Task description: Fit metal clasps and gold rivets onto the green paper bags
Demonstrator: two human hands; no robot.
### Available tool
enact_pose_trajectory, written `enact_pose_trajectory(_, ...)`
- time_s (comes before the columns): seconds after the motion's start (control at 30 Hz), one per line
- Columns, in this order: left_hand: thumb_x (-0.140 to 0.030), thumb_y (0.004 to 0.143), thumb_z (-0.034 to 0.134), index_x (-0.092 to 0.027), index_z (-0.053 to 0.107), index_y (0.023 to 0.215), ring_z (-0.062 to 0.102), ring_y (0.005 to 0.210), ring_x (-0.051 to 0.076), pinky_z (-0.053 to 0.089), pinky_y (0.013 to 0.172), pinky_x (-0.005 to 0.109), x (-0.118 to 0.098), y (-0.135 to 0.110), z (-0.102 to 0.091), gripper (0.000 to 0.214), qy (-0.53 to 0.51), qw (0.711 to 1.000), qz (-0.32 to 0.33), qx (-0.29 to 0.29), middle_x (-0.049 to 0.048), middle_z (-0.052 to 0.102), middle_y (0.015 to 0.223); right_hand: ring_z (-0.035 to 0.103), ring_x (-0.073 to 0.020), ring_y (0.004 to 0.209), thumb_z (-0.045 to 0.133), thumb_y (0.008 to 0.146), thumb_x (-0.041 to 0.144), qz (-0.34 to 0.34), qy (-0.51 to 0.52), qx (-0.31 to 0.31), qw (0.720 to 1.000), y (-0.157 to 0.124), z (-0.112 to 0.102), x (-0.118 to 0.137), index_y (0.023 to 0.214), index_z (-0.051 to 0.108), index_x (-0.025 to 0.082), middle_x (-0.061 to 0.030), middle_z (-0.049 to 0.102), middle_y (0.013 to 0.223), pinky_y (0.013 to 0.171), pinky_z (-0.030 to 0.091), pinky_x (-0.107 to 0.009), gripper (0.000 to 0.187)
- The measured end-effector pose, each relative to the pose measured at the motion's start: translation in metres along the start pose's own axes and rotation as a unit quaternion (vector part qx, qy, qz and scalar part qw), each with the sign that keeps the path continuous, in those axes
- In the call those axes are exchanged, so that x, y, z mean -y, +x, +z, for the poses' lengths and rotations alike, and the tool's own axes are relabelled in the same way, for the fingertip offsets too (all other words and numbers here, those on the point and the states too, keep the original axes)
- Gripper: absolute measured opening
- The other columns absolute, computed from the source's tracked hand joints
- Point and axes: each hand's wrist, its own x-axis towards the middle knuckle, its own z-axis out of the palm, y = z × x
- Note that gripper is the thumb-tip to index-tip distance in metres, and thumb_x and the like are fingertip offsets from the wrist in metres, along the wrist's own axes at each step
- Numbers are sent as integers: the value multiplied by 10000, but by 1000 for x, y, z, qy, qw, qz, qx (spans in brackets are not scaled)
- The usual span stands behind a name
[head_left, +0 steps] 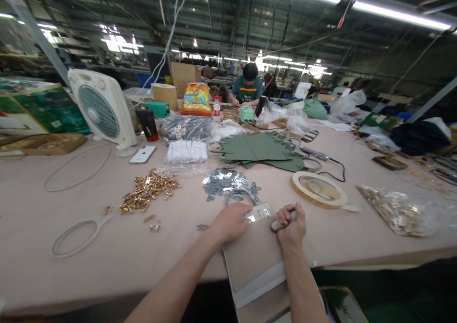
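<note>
A beige bag panel [253,254] lies at the table's front edge, its lower part hanging over. Shiny metal plates [260,212] sit at its top end, beside a looped grey-green handle [241,193]. My left hand [232,222] grips the panel's upper left edge, fingers beside the plates. My right hand [293,225] is closed around a short, thick grey-beige tool handle [277,225] over the panel's right edge; the rest of that tool is hidden. A pile of flat metal pieces [224,182] lies just beyond.
Gold-coloured fasteners [152,190] are heaped at left, near a white loop [76,237]. Masking tape rolls [317,190] and a bag of metal parts [396,211] lie right. Green bag panels [260,149] are stacked ahead. A fan [102,109] stands left; a co-worker [248,87] sits opposite.
</note>
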Motion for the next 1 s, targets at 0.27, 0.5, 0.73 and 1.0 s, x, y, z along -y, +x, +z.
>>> enact_pose_trajectory(0.27, -185, 932, 580, -236, 758, 1166, 651, 1170, 228, 491, 1071, 363, 8, -9, 11, 297, -12, 997, 45, -61, 47, 730, 1270, 319, -45, 405, 679, 905, 502, -12, -24, 4, 1000, -4, 5, 0, 708, 538, 193, 102, 391, 535, 397, 283, -163, 392)
enact_pose_trajectory(0.5, -210, 938, 610, -311, 791, 1127, 672, 1121, 244, 517, 1007, 400, 10, -12, 16, 280, 54, 993, 34, -97, 13, 729, 1281, 347, -53, 412, 669, 908, 477, -51, -45, 35, 997, -8, 22, 1, 717, 544, 193, 90, 416, 542, 398, 291, -172, 365)
enact_pose_trajectory(0.73, -212, 943, 587, -281, 787, 1140, 684, 1112, 244, 520, 999, 414, 18, -9, 17, 289, 35, 991, 18, -126, 36, 740, 1266, 372, -65, 415, 645, 926, 450, -66, -57, 85, 993, -9, 57, -18, 724, 566, 192, 70, 449, 563, 407, 288, -192, 337)
enact_pose_trajectory(1.0, -269, 891, 656, -248, 739, 1203, 637, 1182, 279, 481, 1040, 465, 21, -19, 21, 323, 23, 989, 51, -137, 68, 681, 1351, 328, -62, 402, 599, 956, 430, -77, -20, 105, 991, -18, 51, -29, 699, 574, 200, 80, 401, 531, 419, 278, -194, 346)
